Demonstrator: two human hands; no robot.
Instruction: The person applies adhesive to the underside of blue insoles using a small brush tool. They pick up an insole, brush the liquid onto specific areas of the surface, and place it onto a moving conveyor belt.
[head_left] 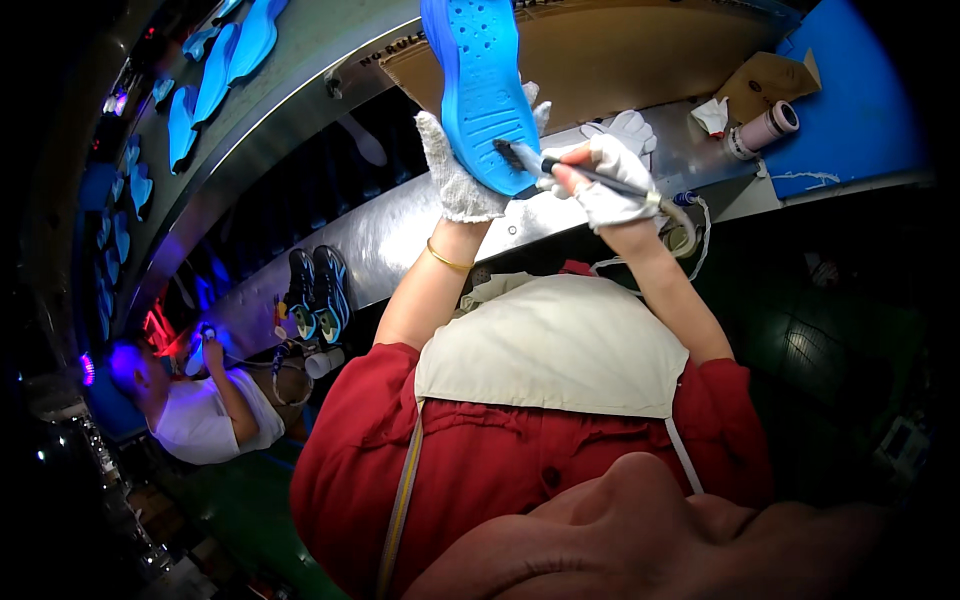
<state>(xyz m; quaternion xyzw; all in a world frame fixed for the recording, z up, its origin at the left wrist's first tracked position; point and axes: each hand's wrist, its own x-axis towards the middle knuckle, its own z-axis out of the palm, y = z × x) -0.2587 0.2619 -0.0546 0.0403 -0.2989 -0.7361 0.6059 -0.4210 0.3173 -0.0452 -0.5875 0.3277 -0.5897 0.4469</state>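
Fingers of the right hand are closed round a brush set against the blue sole, which is gripped over the metal bench by the left hand, seemingly from beneath, so the grooved face is presented.

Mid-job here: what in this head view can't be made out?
Blue sole: head view; one end cut off by the upper edge, far face turned away.
Left hand: head view; palm hidden behind the sole.
Brush: head view; handle partly covered by the right hand.
Co-worker's held object: head view; too small, washed by violet light.
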